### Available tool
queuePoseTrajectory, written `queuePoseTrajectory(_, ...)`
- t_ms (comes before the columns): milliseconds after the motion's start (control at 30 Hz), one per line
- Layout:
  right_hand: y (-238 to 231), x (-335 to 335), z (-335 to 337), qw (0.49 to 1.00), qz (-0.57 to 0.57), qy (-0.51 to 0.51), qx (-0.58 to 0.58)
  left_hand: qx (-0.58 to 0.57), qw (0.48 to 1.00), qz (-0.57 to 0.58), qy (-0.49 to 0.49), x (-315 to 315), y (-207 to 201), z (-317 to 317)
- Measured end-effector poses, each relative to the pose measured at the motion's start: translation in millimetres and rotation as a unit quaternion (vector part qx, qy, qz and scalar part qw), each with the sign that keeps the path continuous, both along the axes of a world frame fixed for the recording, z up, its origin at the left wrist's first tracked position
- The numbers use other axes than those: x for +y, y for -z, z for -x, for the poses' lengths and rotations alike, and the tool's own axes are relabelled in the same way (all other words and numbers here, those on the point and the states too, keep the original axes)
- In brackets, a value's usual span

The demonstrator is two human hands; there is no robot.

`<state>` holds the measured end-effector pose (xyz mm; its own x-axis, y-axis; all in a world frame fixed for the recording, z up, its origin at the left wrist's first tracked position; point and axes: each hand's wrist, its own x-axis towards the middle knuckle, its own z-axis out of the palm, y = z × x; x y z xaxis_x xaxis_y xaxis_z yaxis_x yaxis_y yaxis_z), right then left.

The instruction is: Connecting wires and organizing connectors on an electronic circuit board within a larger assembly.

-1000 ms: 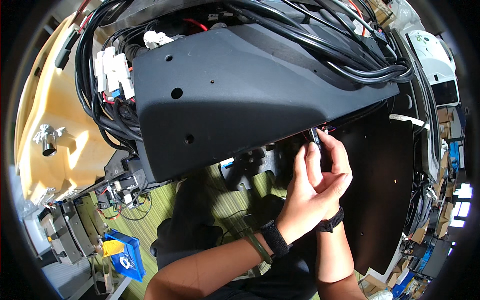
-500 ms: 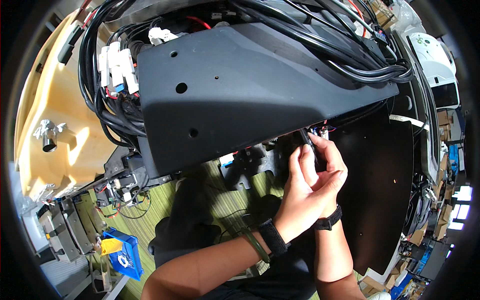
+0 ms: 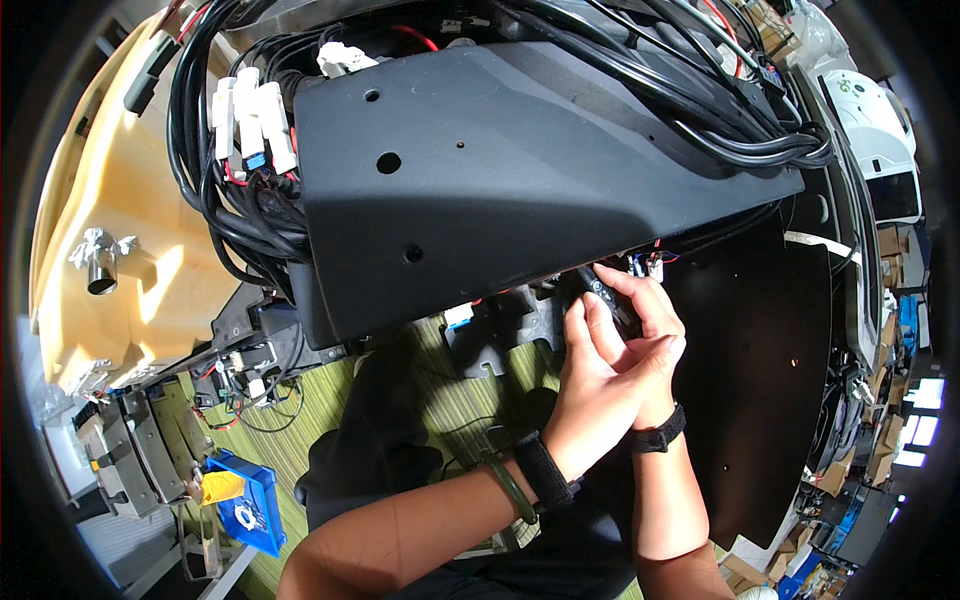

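A large matt black panel [image 3: 520, 170] with several round holes fills the upper middle. Just under its lower right edge, both of my hands meet around a slim black tool or connector [image 3: 606, 296]. My left hand [image 3: 596, 385] wraps over it from the front, a black watch band and a green band on the wrist. My right hand [image 3: 650, 320] sits behind it, fingertips pinching the black piece near small white connectors [image 3: 645, 264] with red wires. What the tip touches is hidden by the panel's edge.
Thick bundles of black cables [image 3: 720, 90] run along the panel's top and down its left side past white plugs [image 3: 245, 125]. A tan body shell [image 3: 110, 220] stands at left. A blue parts bin [image 3: 240, 500] lies on the green floor at lower left. Another black panel [image 3: 760, 400] sits at right.
Both hands have stayed pressed together at the panel's lower right edge, with only small finger shifts. The view has drifted slightly, moving the panel a little rightward.
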<state>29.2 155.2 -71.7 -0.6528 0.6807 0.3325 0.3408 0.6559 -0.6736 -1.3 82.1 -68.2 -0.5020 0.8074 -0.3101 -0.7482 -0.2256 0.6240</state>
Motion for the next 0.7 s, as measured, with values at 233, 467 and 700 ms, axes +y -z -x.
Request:
queuePoseTrajectory(233,-3.7,3.0,-5.0,0.998,-0.022,0.028,0.051,0.043,0.994,-0.102,-0.017,5.4,1.8,-6.8)
queuePoseTrajectory(467,-3.1,2.6,-1.6,0.999,-0.022,0.037,0.026,0.112,0.993,-0.029,-0.002,2.9,2.0,-1.0)
queuePoseTrajectory(700,-5.9,2.5,-1.6,0.999,-0.006,0.036,0.026,0.079,0.997,-0.023,0.0,2.3,-1.6,-2.1)
